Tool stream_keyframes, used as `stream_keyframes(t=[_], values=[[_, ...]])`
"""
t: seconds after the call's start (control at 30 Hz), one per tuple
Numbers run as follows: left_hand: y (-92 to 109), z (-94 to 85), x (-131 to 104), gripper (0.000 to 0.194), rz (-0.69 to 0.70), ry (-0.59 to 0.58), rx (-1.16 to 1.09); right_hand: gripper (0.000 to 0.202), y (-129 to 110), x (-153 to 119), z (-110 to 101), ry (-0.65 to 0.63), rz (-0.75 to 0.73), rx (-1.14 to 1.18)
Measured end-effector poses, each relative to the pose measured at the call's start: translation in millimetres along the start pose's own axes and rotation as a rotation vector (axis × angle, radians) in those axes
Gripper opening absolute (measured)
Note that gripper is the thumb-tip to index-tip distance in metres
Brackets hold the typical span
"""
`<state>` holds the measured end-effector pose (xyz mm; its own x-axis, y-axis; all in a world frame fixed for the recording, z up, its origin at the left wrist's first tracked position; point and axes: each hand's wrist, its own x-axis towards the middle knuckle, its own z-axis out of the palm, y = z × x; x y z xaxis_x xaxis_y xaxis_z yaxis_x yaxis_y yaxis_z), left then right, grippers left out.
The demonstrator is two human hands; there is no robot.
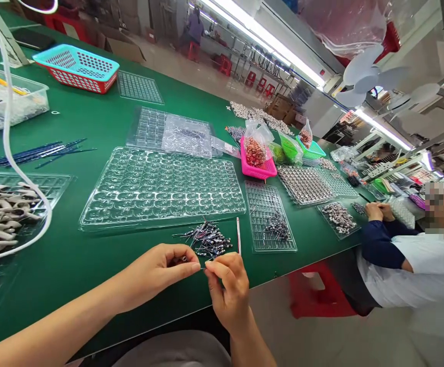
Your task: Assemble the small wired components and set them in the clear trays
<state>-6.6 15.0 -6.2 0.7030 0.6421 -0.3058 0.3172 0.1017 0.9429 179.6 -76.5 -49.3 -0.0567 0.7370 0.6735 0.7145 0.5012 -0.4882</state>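
1. left hand (164,270): thumb and forefinger closed, seemingly pinching one end of a thin piece (203,267).
2. right hand (229,285): fingertips closed at the other end, probably because something so slight needs steadying from both sides.
3. the piece sits between the hands, at six o'clock from the wired parts (210,240), likely heaped close for short reaches.
4. moulded tray (164,188): eleven o'clock from the hands, perhaps leaving elbow room.
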Motion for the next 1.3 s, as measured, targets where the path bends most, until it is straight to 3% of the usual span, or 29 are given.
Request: stream_keyframes(t=[0.33,0.63,1.13,1.3], values=[[-1,2.0,2,0.033,-0.079,-0.017,-0.061,0.029,2,-3,2,0.011,0.029,0.061],[2,4.0,1,0.037,-0.109,-0.082,-0.34,0.021,5,-3,-1,-0.024,0.112,0.17],[8,12.2,-2,0.023,-0.034,0.108,-0.116,0.011,7,-4,-6,-0.018,0.371,0.416],[7,16.7,-5,0.016,0.119,0.202,0.069,0.009,6,-4,-7,-0.001,0.41,0.448]])
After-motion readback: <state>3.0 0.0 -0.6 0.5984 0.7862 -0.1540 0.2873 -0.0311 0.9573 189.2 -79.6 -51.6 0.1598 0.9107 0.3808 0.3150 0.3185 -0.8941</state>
